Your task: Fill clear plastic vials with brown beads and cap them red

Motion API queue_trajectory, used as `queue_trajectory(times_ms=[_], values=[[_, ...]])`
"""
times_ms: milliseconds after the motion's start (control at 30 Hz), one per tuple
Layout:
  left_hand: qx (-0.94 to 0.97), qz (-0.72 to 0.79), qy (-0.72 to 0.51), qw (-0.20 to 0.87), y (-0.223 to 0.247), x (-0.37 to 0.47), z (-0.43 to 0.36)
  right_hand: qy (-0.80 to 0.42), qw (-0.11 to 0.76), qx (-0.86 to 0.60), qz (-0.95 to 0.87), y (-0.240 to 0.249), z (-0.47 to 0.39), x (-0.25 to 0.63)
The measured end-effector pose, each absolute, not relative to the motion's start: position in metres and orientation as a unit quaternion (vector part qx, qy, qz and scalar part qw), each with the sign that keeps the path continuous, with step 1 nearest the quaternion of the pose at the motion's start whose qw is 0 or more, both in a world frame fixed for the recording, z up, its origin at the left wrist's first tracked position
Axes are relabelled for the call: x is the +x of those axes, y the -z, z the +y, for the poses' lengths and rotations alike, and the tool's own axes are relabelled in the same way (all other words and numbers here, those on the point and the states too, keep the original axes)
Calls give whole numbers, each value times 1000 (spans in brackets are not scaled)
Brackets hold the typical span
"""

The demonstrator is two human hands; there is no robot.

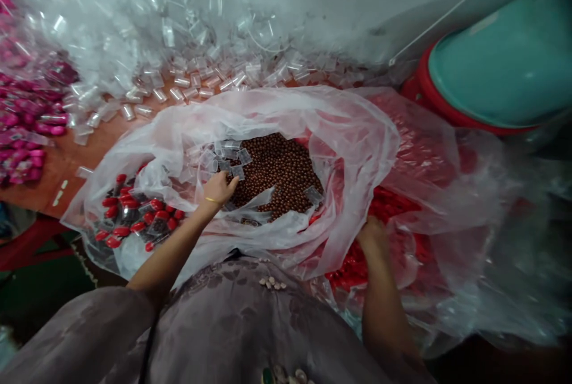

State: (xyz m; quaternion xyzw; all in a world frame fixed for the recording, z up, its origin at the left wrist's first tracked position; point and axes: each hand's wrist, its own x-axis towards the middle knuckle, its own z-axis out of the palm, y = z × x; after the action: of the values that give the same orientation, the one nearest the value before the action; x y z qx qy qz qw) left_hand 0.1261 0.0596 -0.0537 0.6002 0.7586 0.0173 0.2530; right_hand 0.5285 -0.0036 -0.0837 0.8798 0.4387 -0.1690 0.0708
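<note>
My left hand (222, 188), with a yellow band at the wrist, reaches over an open translucent bag. Two of its fingertips show apart, next to small clear plastic containers (229, 148), and I see nothing held between them. Round brown beads (281, 172) fill the middle of the bag, with a few clear containers lying on top. On the right, my right hand (372, 235) is down among red caps (395, 205) beside the plastic sheet; its fingers are hidden. Left of my left arm sits a group of red-capped containers (129, 217) with dark contents, on translucent plastic.
A large heap of clear containers (179, 83) spreads along the back of the orange table (49, 178). Pink items (22, 115) are piled at the far left. A teal tub (500, 62) with red below it stands at the back right. A red stool (33, 244) is at lower left.
</note>
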Motion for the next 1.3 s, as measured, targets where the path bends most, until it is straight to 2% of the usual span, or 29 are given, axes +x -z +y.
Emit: queue_trajectory(times_ms=[200,500,667,733,933,1033,1200,1300], values=[[540,789,-4,293,81,167,89,150,-25,891,428,84,-22,521],[571,753,-20,326,87,208,83,152,-54,902,400,89,-21,519],[404,738,-44,539,101,212,103,159,-59,902,396,93,-23,523],[367,727,-49,578,105,213,119,154,-80,903,393,97,-24,524],[374,740,-153,538,110,222,160,136,-225,899,352,104,-20,532],[411,724,-215,510,107,222,159,184,-335,881,279,94,-15,537],[591,603,-322,429,92,206,128,286,-556,765,151,38,-10,528],[628,551,-340,432,79,197,109,363,-624,662,200,-8,-10,506]])
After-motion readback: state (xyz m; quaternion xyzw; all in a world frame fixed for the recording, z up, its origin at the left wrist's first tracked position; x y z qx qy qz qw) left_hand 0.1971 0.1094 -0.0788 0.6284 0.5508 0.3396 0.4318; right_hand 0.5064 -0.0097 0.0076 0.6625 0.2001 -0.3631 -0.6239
